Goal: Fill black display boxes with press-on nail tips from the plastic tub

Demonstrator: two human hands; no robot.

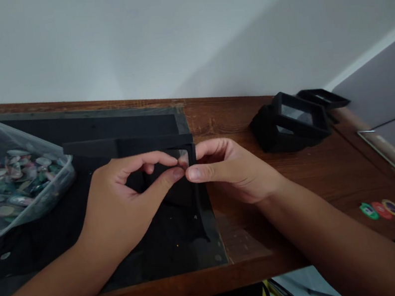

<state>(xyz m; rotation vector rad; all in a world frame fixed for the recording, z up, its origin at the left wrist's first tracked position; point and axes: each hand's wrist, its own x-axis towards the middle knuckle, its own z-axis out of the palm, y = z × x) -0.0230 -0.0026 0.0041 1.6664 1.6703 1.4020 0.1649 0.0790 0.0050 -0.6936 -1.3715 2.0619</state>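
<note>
A black box with a clear window (pixel 183 158), perhaps cardboard, is held up over the dark mat in the middle of the head view. My right hand (pixel 237 169) pinches its right edge between thumb and fingers. My left hand (pixel 127 205) reaches in from the other side, its thumb and forefinger closed at the same edge by the window. The two thumbs nearly touch. The hands cover much of the box, and exactly which part the left fingertips grip is hard to see.
A clear plastic tub (pixel 67 164) of many polished stones (pixel 20 177) stands at the left on the dark mat (pixel 165 269). Black windowed boxes (pixel 291 122) sit at the back right. Several small coloured round pieces (pixel 382 209) lie nearer the right. A wall (pixel 126 38) rises behind the wooden table (pixel 237 247).
</note>
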